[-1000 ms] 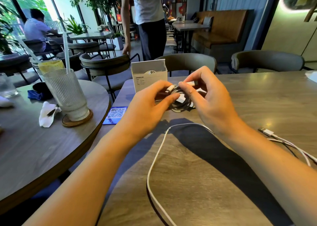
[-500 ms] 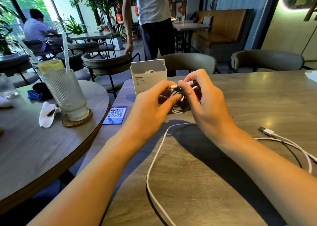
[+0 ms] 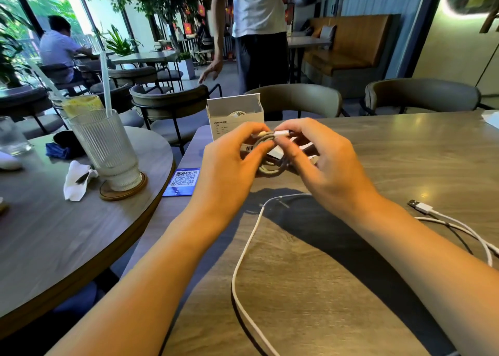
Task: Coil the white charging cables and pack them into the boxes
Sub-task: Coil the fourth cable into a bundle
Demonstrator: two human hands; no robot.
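Observation:
A coiled white cable hangs above the table between both hands. My left hand grips the coil's left side with thumb and fingers. My right hand pinches the coil's white plug end at the top. Behind the hands stands an open white box with a coiled cable inside it. A second box lies partly hidden under my hands. A loose white cable runs across the table toward me. Its USB plug lies at the right.
A blue QR card lies at the table's left edge. On the round table to the left stand a ribbed glass with a straw on a coaster and a crumpled napkin. Chairs line the far edge; a person stands behind them.
The hands have turned the coil slightly and the plug end now sits on top between my fingertips. The standing person behind has shifted to the right.

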